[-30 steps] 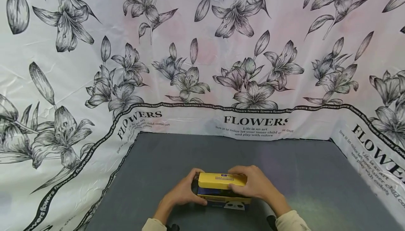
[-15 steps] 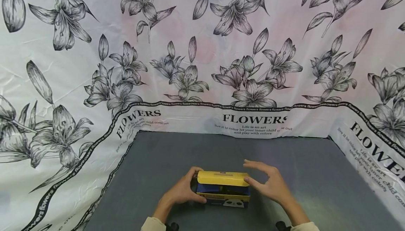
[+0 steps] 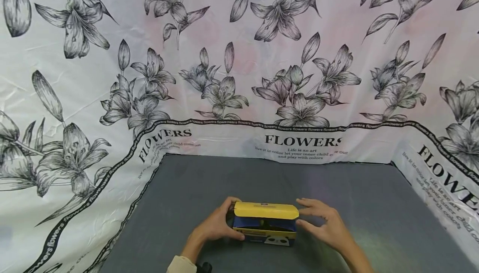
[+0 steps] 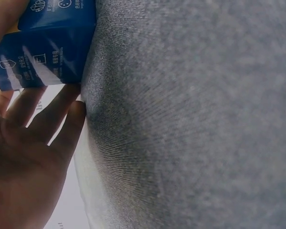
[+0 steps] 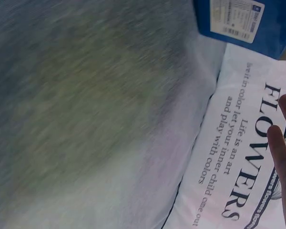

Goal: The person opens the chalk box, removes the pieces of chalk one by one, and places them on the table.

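A small blue and yellow cardboard box (image 3: 266,239) with a panda face on its front stands on the grey table in the head view. Its yellow lid (image 3: 266,210) is raised partway, and a dark gap shows beneath it. My left hand (image 3: 214,224) grips the box's left end, thumb at the front and fingers behind. In the left wrist view the fingers lie along the blue box (image 4: 43,52). At the other end my right hand (image 3: 326,225) has its fingers spread, tips right at the lid's right corner. A white label (image 5: 237,18) shows on the box in the right wrist view.
The grey table (image 3: 209,177) extends around the box on all sides. White cloth (image 3: 232,140) printed with lilies and the word FLOWERS hangs behind the table and along its left and right edges.
My right hand has let go of the lid and moved right, to the box's right end. The lid is raised a little more. My left hand keeps its grip.
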Motion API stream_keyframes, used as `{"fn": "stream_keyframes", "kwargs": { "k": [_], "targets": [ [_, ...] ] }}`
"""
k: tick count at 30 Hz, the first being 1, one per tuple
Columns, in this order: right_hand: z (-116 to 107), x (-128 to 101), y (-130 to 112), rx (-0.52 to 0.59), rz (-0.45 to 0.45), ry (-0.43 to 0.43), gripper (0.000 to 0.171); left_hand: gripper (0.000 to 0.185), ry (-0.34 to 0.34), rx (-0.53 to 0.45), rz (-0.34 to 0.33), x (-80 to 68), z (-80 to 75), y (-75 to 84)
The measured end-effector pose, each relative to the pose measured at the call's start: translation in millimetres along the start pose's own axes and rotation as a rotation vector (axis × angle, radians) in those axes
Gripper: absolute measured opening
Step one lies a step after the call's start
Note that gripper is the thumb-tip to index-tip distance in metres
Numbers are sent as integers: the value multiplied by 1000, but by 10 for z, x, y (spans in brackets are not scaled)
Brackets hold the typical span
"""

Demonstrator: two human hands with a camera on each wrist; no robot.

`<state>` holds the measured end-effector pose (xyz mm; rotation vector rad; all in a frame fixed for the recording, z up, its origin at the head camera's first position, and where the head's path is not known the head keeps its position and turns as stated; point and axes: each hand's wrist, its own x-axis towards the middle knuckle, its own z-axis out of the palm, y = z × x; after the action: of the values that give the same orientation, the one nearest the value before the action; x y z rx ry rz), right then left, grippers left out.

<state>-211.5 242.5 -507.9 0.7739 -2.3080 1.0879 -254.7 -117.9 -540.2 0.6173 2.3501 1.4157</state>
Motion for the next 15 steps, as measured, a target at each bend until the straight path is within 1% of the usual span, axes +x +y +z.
{"fn": "stream_keyframes", "kwargs": {
  "k": [2, 5, 7, 11, 15],
  "targets": [
    [33, 54, 7, 11, -26, 26, 39, 89, 4, 20, -26, 2, -7, -1],
    [75, 152, 14, -17, -25, 59, 40, 94, 7, 55, -56, -3, -17, 3],
    [103, 218, 23, -52, -11, 61, 40, 96, 7, 57, -63, -7, -23, 2],
    [170, 349, 64, -93, 19, 34, 41, 95, 8, 49, -39, -3, -21, -14],
    [255, 446, 160, -98, 0, 38, 45, 94, 14, 48, -24, 13, -8, -26]
  ]
}}
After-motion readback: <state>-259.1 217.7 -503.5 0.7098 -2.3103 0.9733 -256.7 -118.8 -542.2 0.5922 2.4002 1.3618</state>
